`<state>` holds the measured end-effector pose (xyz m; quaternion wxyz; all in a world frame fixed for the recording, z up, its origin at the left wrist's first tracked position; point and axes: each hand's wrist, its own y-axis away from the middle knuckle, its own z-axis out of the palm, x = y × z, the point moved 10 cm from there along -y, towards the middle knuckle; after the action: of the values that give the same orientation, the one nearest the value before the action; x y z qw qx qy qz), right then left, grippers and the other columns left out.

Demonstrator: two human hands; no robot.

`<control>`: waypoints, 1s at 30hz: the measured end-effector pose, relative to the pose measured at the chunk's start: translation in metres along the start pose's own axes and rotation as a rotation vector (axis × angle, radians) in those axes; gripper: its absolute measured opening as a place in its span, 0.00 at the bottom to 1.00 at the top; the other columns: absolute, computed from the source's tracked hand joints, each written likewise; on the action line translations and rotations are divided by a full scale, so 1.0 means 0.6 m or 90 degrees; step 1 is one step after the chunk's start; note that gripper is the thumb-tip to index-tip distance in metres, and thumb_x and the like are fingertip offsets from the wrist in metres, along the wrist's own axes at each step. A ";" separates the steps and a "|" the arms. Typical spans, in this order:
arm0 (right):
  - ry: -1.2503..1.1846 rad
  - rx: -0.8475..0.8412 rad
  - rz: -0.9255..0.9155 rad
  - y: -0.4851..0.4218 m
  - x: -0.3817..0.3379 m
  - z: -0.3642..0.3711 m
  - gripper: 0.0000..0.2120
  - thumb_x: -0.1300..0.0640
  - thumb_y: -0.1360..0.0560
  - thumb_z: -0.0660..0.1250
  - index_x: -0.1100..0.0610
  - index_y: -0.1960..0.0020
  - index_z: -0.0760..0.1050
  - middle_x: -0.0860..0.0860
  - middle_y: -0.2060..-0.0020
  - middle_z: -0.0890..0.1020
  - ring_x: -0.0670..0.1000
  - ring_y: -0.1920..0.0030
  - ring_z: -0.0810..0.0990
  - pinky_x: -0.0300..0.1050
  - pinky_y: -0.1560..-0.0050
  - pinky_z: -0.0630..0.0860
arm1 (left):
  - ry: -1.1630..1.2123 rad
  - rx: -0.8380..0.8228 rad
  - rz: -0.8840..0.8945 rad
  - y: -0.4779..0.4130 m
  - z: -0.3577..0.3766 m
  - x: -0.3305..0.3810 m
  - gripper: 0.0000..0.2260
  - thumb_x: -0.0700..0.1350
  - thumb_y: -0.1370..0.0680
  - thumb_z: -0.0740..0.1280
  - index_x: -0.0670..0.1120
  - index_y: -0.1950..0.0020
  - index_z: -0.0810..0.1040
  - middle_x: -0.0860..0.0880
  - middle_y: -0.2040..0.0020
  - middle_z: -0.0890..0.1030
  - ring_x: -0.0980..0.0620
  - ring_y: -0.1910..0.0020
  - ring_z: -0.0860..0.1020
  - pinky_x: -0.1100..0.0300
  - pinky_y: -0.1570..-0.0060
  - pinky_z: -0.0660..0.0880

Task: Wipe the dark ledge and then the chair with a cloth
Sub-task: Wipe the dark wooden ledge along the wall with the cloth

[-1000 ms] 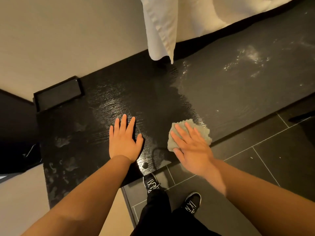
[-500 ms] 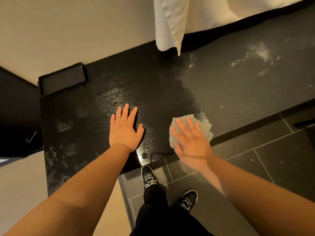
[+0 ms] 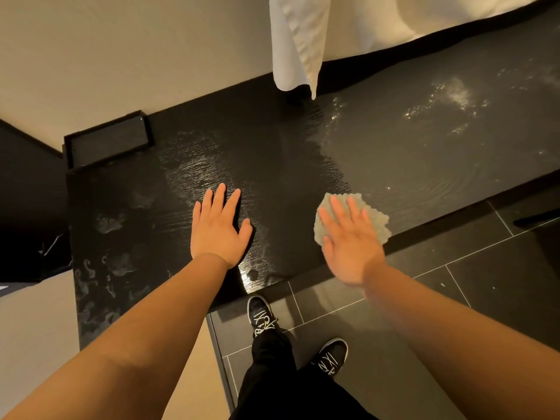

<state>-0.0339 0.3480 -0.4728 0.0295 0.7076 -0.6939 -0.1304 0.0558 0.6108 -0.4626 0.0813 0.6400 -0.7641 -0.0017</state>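
The dark ledge [image 3: 272,147] fills most of my view, a broad, rigid black slab with a wood grain and a glossy, damp-looking sheen down its middle. I judge it hard and slick, so it will take firm pressure without giving. Dull smudges mark its left end, and a whitish smear sits far to the right.

My left hand [image 3: 218,228] lies flat on the ledge near the front edge, fingers straight and slightly spread, holding nothing; it looks like a brace. My right hand [image 3: 348,244] is also flat, fingers straight, pressing the cloth [image 3: 378,221] onto the ledge just at its front edge. Nothing is curled round the cloth. It is small, pale grey-green and nubby, bunched under my fingers. I judge it soft, light and limp, best driven with a flat palm on top. It may slip off the front edge if I drag it towards me.

The chair is not in view.

A beige wall [image 3: 121,56] runs behind the ledge, and a floor [image 3: 485,283] of dark tiles lies below its front. White fabric [image 3: 297,40] hangs down, its corner just above the back of the ledge. A shallow black tray [image 3: 106,140] sits at the back left corner. My black shoes [image 3: 260,316] stand on the tiles beneath.
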 end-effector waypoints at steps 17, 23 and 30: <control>0.027 -0.010 0.070 -0.002 0.057 -0.030 0.31 0.45 0.17 0.47 0.51 0.16 0.48 0.54 0.17 0.48 0.63 0.18 0.45 0.62 0.19 0.47 | 0.034 -0.047 -0.138 0.101 0.037 0.065 0.33 0.61 0.18 0.51 0.51 0.14 0.54 0.44 0.14 0.50 0.40 0.15 0.47 0.39 0.18 0.46; 0.043 -0.031 -0.141 0.015 0.026 -0.018 0.30 0.44 0.17 0.47 0.50 0.17 0.54 0.52 0.17 0.53 0.59 0.18 0.49 0.60 0.19 0.49 | 0.044 -0.077 -0.241 0.073 0.045 0.090 0.33 0.62 0.16 0.50 0.52 0.14 0.48 0.42 0.14 0.45 0.36 0.16 0.42 0.34 0.20 0.42; 0.038 0.011 0.135 -0.048 0.190 -0.054 0.31 0.44 0.17 0.44 0.52 0.16 0.47 0.54 0.17 0.49 0.62 0.18 0.46 0.61 0.19 0.47 | 0.042 -0.055 -0.291 0.067 0.047 0.097 0.34 0.65 0.19 0.47 0.54 0.14 0.48 0.43 0.14 0.46 0.35 0.16 0.43 0.33 0.20 0.42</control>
<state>0.0017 0.2315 -0.4640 0.0579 0.6338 -0.7649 -0.0995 0.0031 0.5581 -0.4790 0.1311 0.7919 -0.5955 -0.0322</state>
